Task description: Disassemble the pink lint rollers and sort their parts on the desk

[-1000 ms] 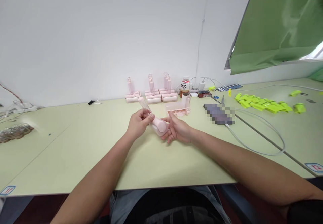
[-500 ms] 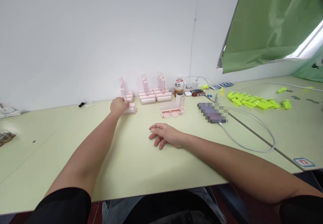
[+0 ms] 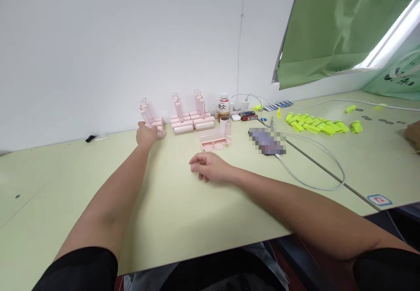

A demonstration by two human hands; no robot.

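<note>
My left hand (image 3: 146,134) is at the leftmost group of pink devices (image 3: 159,127), its fingers closed round one of them and partly hidden behind it. Over the bare table in front of me, my right hand (image 3: 210,167) hangs with curled fingers slightly apart and nothing in them. Beyond it lies an open pink case (image 3: 214,144) with round parts inside and a pale cylinder (image 3: 225,126) upright at its right end. Two more groups of pink devices (image 3: 183,127) stand by the wall, with upright parts rising behind white-fronted bodies.
A bottle (image 3: 223,106), small boxes (image 3: 249,117) and chargers stand by the wall. Right of centre lies a phone (image 3: 267,142) with a white cable (image 3: 315,187). Several neon yellow pieces (image 3: 316,124) lie farther right; a black scrap (image 3: 90,138) lies left.
The view has turned slightly to the right. My left hand has pushed the front pink device back against the others of its group. My right hand has curled a little more.
</note>
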